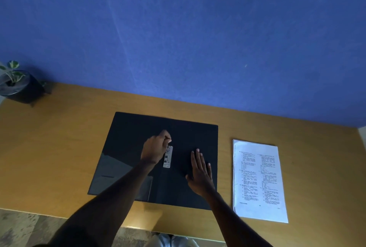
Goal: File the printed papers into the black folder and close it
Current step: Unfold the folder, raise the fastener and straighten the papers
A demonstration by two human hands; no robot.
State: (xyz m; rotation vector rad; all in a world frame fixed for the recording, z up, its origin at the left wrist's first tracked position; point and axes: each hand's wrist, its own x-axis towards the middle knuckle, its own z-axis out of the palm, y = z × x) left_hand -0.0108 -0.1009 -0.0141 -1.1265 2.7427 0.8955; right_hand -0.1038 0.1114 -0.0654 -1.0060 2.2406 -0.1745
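**A:** What is the left hand (pixel 155 148) doing?

**B:** It is pinched on the top end of the metal clip (pixel 168 156) at the spine of the open folder (pixel 128 137); the clip's long axis runs away from the person.

**A:** And the right hand (pixel 200 171)?

**B:** It lies flat and open on the folder, grasping nothing. The papers (pixel 259 181) lie just to its right, so I judge it the nearer hand to fetch them.
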